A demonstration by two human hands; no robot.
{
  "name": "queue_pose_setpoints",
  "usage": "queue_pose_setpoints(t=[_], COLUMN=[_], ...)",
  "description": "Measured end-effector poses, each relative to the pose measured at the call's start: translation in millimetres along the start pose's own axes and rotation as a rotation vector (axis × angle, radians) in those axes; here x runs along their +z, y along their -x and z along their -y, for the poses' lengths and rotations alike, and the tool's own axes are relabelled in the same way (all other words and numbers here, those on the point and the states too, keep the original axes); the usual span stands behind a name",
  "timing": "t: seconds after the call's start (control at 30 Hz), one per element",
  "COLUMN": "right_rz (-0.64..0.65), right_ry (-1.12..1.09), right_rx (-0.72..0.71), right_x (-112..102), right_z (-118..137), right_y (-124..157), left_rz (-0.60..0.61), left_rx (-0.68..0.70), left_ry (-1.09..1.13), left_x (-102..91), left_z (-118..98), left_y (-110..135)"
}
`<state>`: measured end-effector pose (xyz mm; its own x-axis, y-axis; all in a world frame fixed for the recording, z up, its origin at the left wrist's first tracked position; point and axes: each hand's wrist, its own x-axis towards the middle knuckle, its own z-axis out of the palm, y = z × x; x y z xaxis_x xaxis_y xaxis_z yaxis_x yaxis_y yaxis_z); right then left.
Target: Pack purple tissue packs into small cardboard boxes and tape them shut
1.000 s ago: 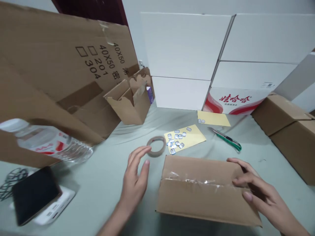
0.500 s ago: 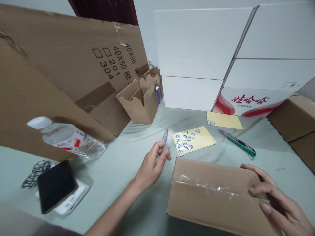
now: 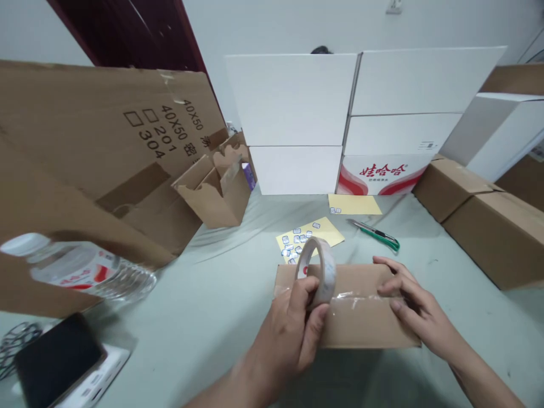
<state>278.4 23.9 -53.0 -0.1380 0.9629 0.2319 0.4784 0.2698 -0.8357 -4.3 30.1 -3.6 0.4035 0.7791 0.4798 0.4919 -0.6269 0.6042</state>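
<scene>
Flattened brown cardboard sheet (image 3: 85,141), printed "40X50", leans at upper left. Smooth white cartons (image 3: 293,99) stacked upper centre. Open-flapped corrugated carton (image 3: 212,195) centre left, purple item inside, barely visible. Small brown box (image 3: 365,326) lower centre on pale worktop (image 3: 212,294), flaps shut, glossy clear tape wrinkled along seam. Yellow sticker sheet (image 3: 325,229) just behind box. Right hand (image 3: 412,306) lies open, fingers flat on box top. Left hand (image 3: 289,334) grip closed on tape roll (image 3: 327,275), ring upright above box's left end.
</scene>
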Motion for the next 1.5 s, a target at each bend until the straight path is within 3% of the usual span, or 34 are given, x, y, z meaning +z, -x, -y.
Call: queue_pose_setpoints(t=[0.1, 0.27, 0.43, 0.6, 0.87, 1.07, 1.13, 1.23, 1.37, 1.5], right_rz=[-0.016, -0.219, -0.144, -0.138, -0.174, -0.299, -0.378, -0.463, -0.415, -0.274], right_ry=[0.144, 0.389, 0.308, 0.233, 0.181, -0.010, -0.038, -0.040, 0.000, 0.148], right_rx=[-0.053, -0.392, -0.498, -0.527, -0.520, -0.421, -0.418, -0.431, -0.551, -0.728], right_x=[-3, -3, 17, 31, 32, 32, 33, 34, 33, 31], right_z=[12, 57, 95, 100, 95, 88, 86, 86, 90, 90], right_y=[-2, -5, -19, -33, -33, -36, -36, -36, -37, -41], left_rz=[-0.017, -0.051, -0.090, -0.082, -0.092, -0.314, -0.287, -0.138, 0.023, -0.076], left_rx=[-0.025, 0.044, 0.117, 0.167, 0.273, -0.003, -0.044, -0.036, -0.187, -0.447], left_ry=[-0.053, -0.103, -0.166, -0.164, -0.160, -0.127, -0.039, 0.109, 0.397, 0.612], left_x=[9.2, 12.1, 12.2, 13.6, 10.7, 8.6, 8.2, 3.5, -7.2, -8.8], left_z=[0, -2, -5, -5, -2, -3, -2, -2, -7, -11], left_y=[1, 1, 0, 2, -1, 0, 1, 1, 1, -4])
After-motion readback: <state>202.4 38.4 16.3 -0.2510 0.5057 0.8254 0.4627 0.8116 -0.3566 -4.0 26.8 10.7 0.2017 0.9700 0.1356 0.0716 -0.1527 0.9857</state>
